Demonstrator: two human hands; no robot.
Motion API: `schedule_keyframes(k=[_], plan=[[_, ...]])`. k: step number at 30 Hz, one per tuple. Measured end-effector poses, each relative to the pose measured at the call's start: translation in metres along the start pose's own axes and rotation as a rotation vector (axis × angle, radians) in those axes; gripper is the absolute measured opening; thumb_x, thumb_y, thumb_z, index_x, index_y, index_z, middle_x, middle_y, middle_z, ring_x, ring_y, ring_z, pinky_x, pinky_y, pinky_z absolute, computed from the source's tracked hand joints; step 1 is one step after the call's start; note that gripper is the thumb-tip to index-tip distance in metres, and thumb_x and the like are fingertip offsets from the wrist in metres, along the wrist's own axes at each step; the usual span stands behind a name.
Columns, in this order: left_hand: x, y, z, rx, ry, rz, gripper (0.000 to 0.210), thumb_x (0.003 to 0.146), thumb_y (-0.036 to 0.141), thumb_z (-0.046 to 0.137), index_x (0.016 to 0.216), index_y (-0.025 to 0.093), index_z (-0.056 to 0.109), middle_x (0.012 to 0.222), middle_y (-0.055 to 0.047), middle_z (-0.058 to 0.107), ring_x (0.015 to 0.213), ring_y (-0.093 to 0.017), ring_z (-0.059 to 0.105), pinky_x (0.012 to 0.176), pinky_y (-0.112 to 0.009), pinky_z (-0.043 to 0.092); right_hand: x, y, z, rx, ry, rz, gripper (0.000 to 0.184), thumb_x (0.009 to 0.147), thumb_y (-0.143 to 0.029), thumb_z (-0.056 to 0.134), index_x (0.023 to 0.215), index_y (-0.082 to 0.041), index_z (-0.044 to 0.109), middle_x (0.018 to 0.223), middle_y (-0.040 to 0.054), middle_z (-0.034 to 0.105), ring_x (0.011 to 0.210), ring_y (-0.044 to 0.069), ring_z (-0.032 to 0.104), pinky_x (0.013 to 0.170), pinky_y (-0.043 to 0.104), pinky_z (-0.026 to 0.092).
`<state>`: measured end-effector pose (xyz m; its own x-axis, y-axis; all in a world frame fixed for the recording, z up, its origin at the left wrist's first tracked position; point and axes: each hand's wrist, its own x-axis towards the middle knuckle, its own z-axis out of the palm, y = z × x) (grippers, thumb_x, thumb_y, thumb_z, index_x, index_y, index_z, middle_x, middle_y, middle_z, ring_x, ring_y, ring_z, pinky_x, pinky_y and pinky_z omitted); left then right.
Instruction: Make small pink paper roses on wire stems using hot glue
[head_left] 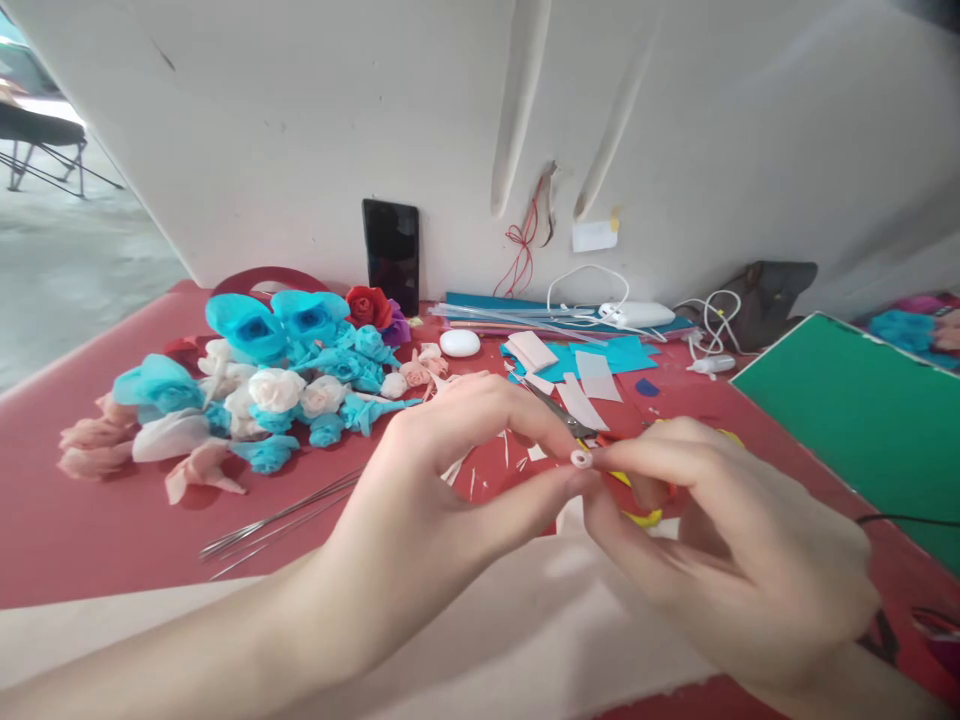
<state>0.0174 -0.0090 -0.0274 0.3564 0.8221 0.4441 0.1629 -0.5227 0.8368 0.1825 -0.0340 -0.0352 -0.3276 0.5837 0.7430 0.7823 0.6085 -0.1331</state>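
Between the fingertips of both hands sits a small pale pink paper roll [581, 458], its round end facing me. Thumb and index finger of my left hand [442, 510] pinch it from the left. My right hand [720, 540] pinches it from the right, the other fingers curled. Just behind the fingertips lie scissors [566, 412] with orange and yellow handles, partly hidden by my right hand. Below both hands a broad sheet of pale pink crepe paper [480, 640] spreads over the red tabletop [67, 530].
Several blue, white and pink paper flowers [277, 390] are heaped at the left, with metal wires [277, 520] in front. A phone [392, 255] leans on the white wall. Paper pieces [592, 385], a white device with a cable [637, 315] and a green board [862, 430] lie farther right.
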Motion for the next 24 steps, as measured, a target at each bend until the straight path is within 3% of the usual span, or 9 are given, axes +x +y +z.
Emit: schedule_keyframes(k=[4, 7, 10, 12, 16, 20, 24], plan=[[0.000, 0.000, -0.001, 0.063, 0.016, 0.058, 0.007, 0.077, 0.017, 0.066, 0.074, 0.021, 0.060, 0.073, 0.008, 0.064, 0.070, -0.007, 0.058, 0.075, -0.018, 0.043, -0.001, 0.001, 0.001, 0.017, -0.012, 0.006, 0.013, 0.080, -0.009, 0.053, 0.084, -0.021, 0.048, 0.059, -0.0033, 0.049, 0.050, 0.007, 0.045, 0.048, 0.021, 0.036], [0.000, -0.001, -0.002, 0.010, 0.010, 0.051, 0.007, 0.077, 0.015, 0.063, 0.075, 0.021, 0.060, 0.075, 0.006, 0.065, 0.073, -0.008, 0.059, 0.073, -0.019, 0.044, 0.001, 0.002, 0.000, 0.170, -0.054, 0.068, 0.015, 0.078, -0.010, 0.056, 0.086, -0.021, 0.049, 0.063, -0.0035, 0.048, 0.056, 0.006, 0.046, 0.053, 0.019, 0.039], [0.001, -0.002, -0.004, -0.080, -0.015, 0.023, 0.008, 0.077, 0.012, 0.062, 0.076, 0.020, 0.061, 0.076, 0.005, 0.065, 0.075, -0.009, 0.059, 0.070, -0.018, 0.045, 0.006, 0.006, -0.004, 0.446, -0.174, 0.261, 0.019, 0.077, -0.017, 0.062, 0.093, -0.024, 0.053, 0.074, -0.0031, 0.051, 0.064, 0.007, 0.049, 0.058, 0.016, 0.042], [0.002, -0.003, -0.005, -0.141, -0.040, 0.002, 0.010, 0.077, 0.011, 0.061, 0.077, 0.020, 0.062, 0.077, 0.005, 0.064, 0.076, -0.009, 0.058, 0.070, -0.017, 0.045, 0.010, 0.010, -0.008, 0.597, -0.324, 0.391, 0.018, 0.079, -0.022, 0.062, 0.095, -0.028, 0.057, 0.079, -0.0032, 0.054, 0.069, 0.008, 0.052, 0.057, 0.015, 0.043], [0.004, -0.006, -0.006, -0.221, -0.103, -0.040, 0.011, 0.078, 0.010, 0.061, 0.076, 0.020, 0.062, 0.077, 0.005, 0.063, 0.076, -0.008, 0.057, 0.073, -0.016, 0.044, 0.013, 0.019, -0.011, 0.982, -0.595, 0.585, 0.009, 0.086, -0.026, 0.055, 0.083, -0.028, 0.063, 0.076, -0.0030, 0.055, 0.067, 0.007, 0.051, 0.052, 0.013, 0.041], [0.004, -0.007, -0.008, -0.308, -0.165, -0.098, 0.009, 0.079, 0.012, 0.059, 0.076, 0.020, 0.061, 0.076, 0.005, 0.062, 0.076, -0.007, 0.056, 0.074, -0.015, 0.044, 0.013, 0.020, -0.009, 1.352, -0.622, 0.797, 0.012, 0.084, -0.022, 0.057, 0.078, -0.022, 0.067, 0.069, -0.0014, 0.056, 0.054, 0.002, 0.044, 0.047, 0.010, 0.036], [0.004, -0.008, -0.009, -0.387, -0.189, -0.154, 0.008, 0.079, 0.013, 0.060, 0.077, 0.020, 0.061, 0.080, 0.003, 0.060, 0.078, -0.009, 0.056, 0.075, -0.019, 0.045, 0.014, 0.016, -0.007, 1.544, -0.679, 0.905, 0.010, 0.082, -0.018, 0.059, 0.080, -0.021, 0.069, 0.070, -0.0010, 0.058, 0.048, -0.001, 0.037, 0.043, 0.007, 0.030]])
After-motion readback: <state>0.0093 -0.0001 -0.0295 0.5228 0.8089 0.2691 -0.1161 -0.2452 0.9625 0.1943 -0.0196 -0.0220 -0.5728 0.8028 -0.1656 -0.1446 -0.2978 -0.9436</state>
